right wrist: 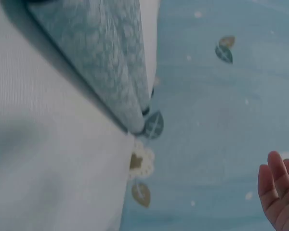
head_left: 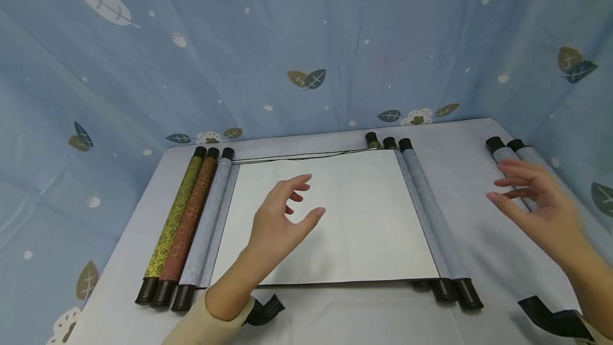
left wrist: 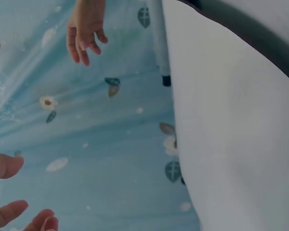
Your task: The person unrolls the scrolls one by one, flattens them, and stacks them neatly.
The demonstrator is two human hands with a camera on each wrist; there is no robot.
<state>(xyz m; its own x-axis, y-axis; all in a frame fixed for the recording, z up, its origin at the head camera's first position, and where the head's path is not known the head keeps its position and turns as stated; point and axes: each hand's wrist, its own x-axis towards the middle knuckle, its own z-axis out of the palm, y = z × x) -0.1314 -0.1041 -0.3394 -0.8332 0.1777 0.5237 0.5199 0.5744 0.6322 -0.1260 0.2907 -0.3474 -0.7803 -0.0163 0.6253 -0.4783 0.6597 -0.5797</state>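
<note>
Several hanging scrolls lie partly unrolled on top of one another, with a blank white sheet [head_left: 345,217] uppermost. Along their left side run a yellow-green patterned roll [head_left: 174,222], a red-brown roll [head_left: 190,222] and a grey-blue roll [head_left: 207,220], all with black end caps. At the right side lies another grey-blue roll [head_left: 433,217]. My left hand [head_left: 273,228] hovers over the white sheet, thumb and fingers apart, holding nothing. Farther right, my right hand [head_left: 548,212] is raised with loosely bent fingers, empty, overlapping a rolled grey-blue scroll [head_left: 500,150] in the head view.
A second grey-blue roll [head_left: 527,153] lies beside that one at the table's far right. Behind and around the white tabletop [head_left: 306,318] hangs a blue leaf-print cloth [head_left: 306,25]. Black straps dangle from the left wrist [head_left: 263,311] and the right wrist [head_left: 551,315].
</note>
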